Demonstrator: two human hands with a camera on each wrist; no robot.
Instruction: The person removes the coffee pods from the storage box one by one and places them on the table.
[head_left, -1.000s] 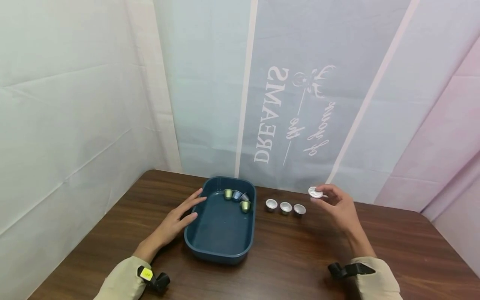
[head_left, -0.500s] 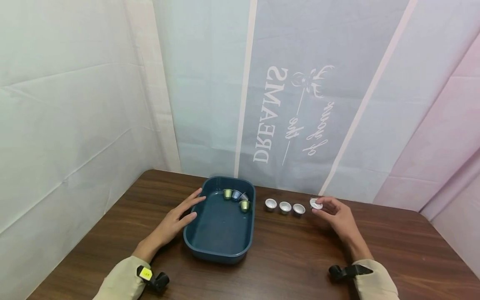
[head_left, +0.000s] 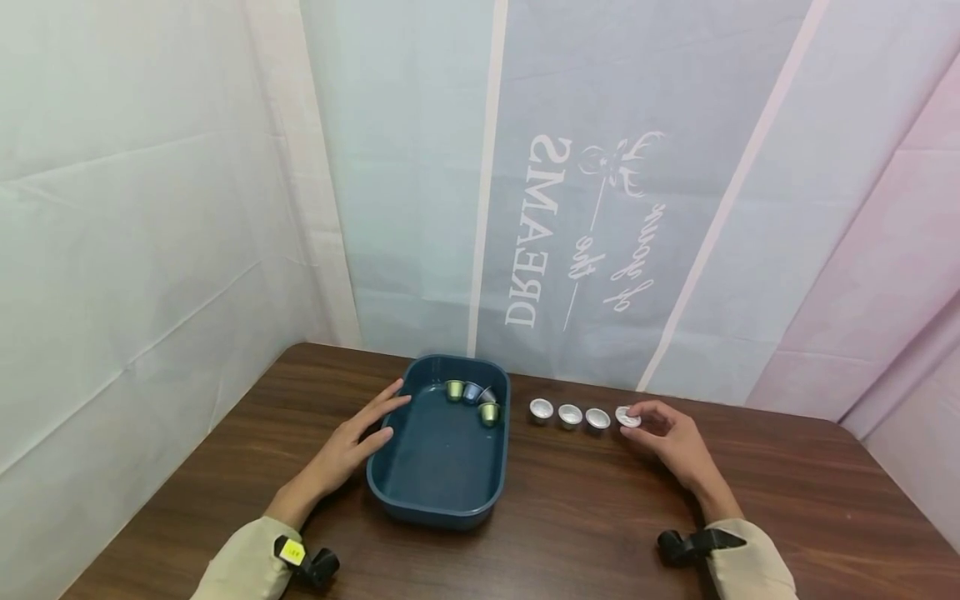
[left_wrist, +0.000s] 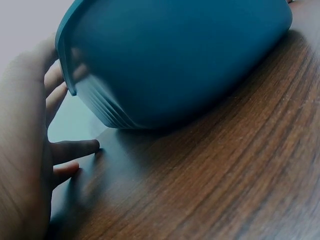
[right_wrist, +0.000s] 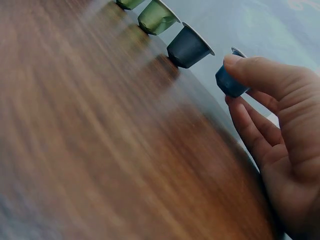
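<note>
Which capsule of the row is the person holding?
The blue capsule at the row's right end: the right hand pinches it, while the other three capsules stand untouched on the table.

Brown wood-grain table (head_left: 585,517) under a blue tray (head_left: 442,467) and three foil-topped capsules (head_left: 570,416).

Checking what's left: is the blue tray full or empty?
Neither: four capsules lie toward the far end of the tray; the rest is bare.
</note>
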